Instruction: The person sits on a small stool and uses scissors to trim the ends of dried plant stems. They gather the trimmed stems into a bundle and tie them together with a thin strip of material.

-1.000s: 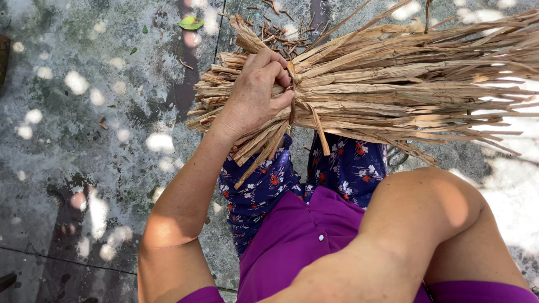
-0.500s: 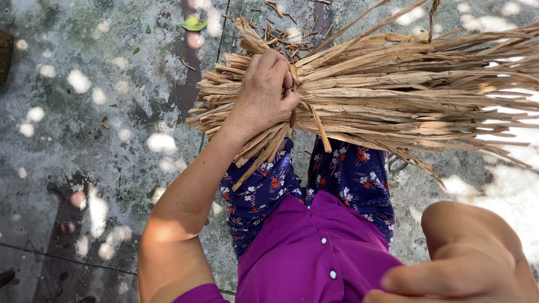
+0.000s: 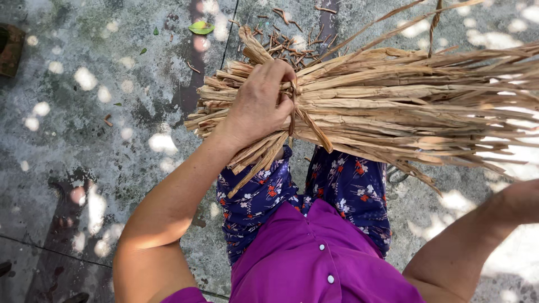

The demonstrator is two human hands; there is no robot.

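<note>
The bundle of dried stalks is held crosswise in front of the person, above the knees, its cut ends pointing left and its long loose ends fanning out past the right edge of the view. The left hand is closed round the bundle at the spot where a strip of the same dry fibre ties it. The right hand is out of view; only the right forearm shows at the lower right, well apart from the bundle.

Below lies a grey concrete floor, outdoors, dappled with spots of sunlight. A green leaf and a scatter of small dry scraps lie on it.

The left arm reaches up from the lower left, elbow bent, back of the hand toward the camera.
</note>
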